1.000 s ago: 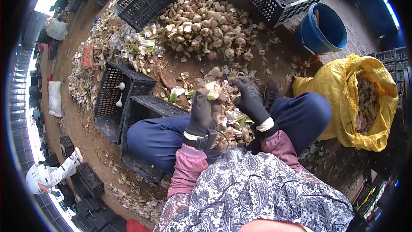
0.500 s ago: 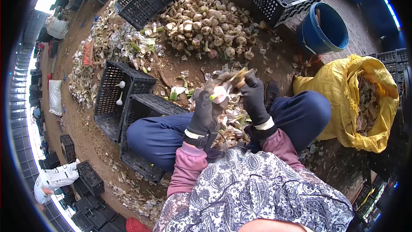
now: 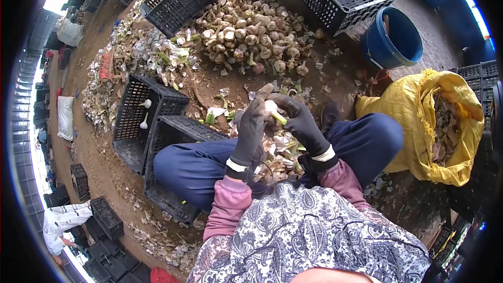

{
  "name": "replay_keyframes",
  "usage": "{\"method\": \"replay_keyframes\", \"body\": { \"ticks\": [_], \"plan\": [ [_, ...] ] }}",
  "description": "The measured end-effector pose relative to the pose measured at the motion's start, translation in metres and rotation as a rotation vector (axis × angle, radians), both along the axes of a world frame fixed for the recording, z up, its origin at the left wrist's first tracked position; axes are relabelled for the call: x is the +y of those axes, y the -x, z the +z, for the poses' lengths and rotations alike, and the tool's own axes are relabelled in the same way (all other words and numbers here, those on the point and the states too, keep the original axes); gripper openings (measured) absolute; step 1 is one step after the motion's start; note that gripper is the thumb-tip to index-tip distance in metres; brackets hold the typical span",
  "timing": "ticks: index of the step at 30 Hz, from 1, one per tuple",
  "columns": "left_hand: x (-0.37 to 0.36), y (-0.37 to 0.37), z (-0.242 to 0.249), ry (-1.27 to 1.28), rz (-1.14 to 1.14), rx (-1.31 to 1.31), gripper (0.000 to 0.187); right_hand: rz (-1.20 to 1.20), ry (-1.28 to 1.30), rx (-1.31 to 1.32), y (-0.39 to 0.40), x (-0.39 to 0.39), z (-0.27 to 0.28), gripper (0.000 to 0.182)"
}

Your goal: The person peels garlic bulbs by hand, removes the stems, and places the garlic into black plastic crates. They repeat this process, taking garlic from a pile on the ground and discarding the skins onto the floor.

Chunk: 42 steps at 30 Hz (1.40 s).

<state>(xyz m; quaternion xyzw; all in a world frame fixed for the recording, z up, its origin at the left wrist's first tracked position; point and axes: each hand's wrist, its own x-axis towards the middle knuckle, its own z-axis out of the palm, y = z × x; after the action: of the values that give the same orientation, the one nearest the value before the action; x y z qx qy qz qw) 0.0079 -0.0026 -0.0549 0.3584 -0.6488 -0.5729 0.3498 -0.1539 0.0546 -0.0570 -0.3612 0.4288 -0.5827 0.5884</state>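
Both of my hands wear dark gloves and meet in front of my lap. A whitish garlic bulb point(image 3: 271, 108) with a green stem pointing down to the right is between them. My left hand point(image 3: 252, 126) has its fingers closed round the bulb's left side. From the right, my right hand point(image 3: 299, 120) reaches over it with curled fingers touching the bulb. Below lie loose peels point(image 3: 280, 154) between my legs. Ahead is a pile of unpeeled garlic point(image 3: 257, 34). Two white bulbs point(image 3: 144, 113) lie in a tilted black crate point(image 3: 131, 141) at my left.
Another black crate point(image 3: 175, 126) stands beside my left knee. A yellow sack point(image 3: 390, 97) of husks and a blue bucket point(image 3: 390, 42) are at the right. Black crates point(image 3: 183, 0) border the pile. Peel heaps point(image 3: 154, 50) cover the left ground. A person point(image 3: 60, 225) is at the lower left.
My right hand has come in from the right to the bulb, and the dry husk it held is no longer visible there. The bulb's green stem has turned from left to lower right.
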Motion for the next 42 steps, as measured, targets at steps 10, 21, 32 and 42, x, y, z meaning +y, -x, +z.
{"method": "replay_keyframes", "body": {
  "ticks": [10, 21, 32, 42],
  "plan": [
    [-0.002, 0.006, 0.038, 0.438, 0.183, -0.376, 0.029, -0.267, 0.184, 0.577, -0.007, -0.003, 0.012, 0.059],
    [-0.010, 0.003, 0.024, -0.072, 0.176, -0.087, 0.024, -0.222, 0.137, 0.502, -0.003, 0.001, 0.007, 0.057],
    [-0.007, 0.011, 0.015, -0.431, 0.287, 0.117, 0.016, -0.232, -0.018, -0.135, -0.002, -0.002, 0.021, 0.050],
    [-0.002, 0.012, 0.044, 0.081, 0.062, -0.098, 0.053, -0.284, -0.042, -0.217, -0.004, -0.004, 0.010, 0.053]
  ]
}}
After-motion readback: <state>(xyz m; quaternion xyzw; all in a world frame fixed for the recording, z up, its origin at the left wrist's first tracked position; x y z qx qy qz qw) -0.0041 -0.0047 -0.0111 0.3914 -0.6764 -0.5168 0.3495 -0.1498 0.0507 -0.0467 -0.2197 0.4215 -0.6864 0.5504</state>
